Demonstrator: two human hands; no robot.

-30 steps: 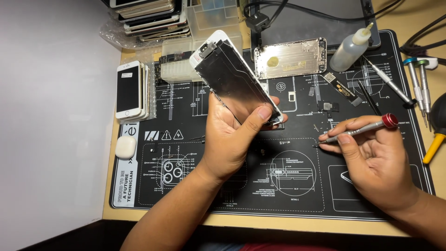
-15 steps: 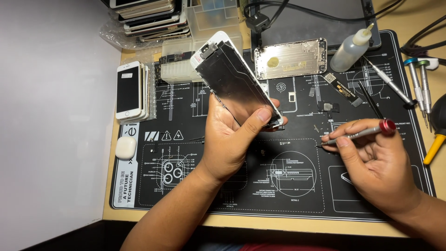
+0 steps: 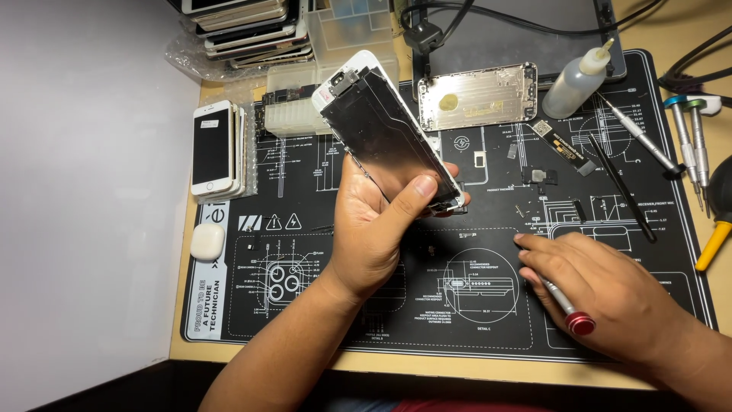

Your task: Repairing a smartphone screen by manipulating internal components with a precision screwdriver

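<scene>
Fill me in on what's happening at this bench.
A person is working on a phone over a black repair mat. The left hand holds a phone screen assembly up off the mat, its metal back plate facing the camera. The right hand rests low on the mat, gripping a small screwdriver with a red cap, tip toward the mat. An empty metal phone housing, a squeeze bottle and more screwdrivers lie on the far side.

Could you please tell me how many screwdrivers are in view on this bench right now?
4: one red-capped screwdriver in the right hand, one silver screwdriver beside the bottle, and two upright-lying ones at the mat's right edge. Others may be hidden.
</scene>
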